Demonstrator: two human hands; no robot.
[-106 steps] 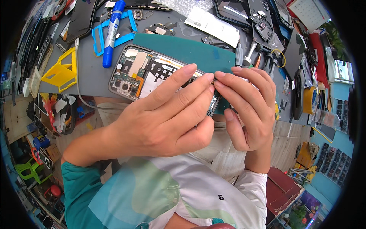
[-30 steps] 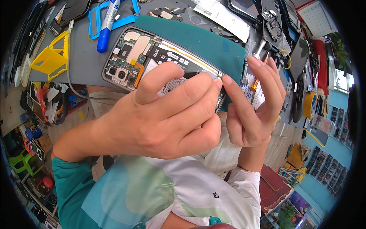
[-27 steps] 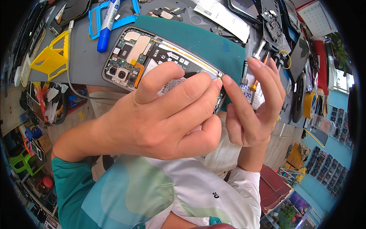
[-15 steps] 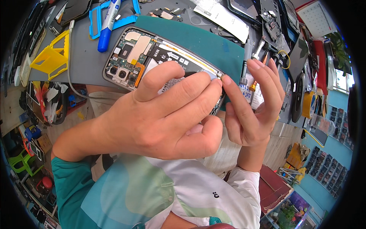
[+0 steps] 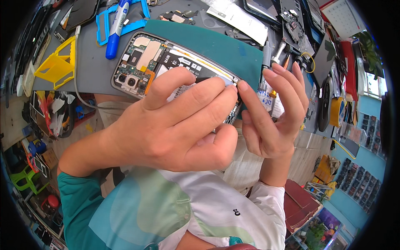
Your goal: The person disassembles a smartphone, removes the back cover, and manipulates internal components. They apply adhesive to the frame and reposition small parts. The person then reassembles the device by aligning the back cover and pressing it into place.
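Note:
An opened smartphone (image 5: pixel 151 55) lies tilted across the near edge of a green mat (image 5: pixel 175 35), its circuit board, twin cameras and black battery exposed. My left hand (image 5: pixel 166 121) reaches over its lower half, back upward, with bent fingers pressed together. The left fingertips meet the phone near its right end; whether they pinch a small part is hidden. From the right, my right hand (image 5: pixel 271 116) touches that same corner with its index fingertip. Its other fingers are raised and spread, and the thumb is bent below the index finger.
A blue marker (image 5: pixel 118 31) and blue plastic frame (image 5: pixel 102 27) lie beyond the phone, left of a yellow stand (image 5: pixel 56 66) with a grey cable (image 5: pixel 76 79) beside it. Screwdrivers (image 5: pixel 266 56), phone parts and a white paper strip (image 5: pixel 238 21) crowd the bench behind and right.
The whole picture has shifted slightly left. Both hands stay at the phone's right end in nearly the same pose.

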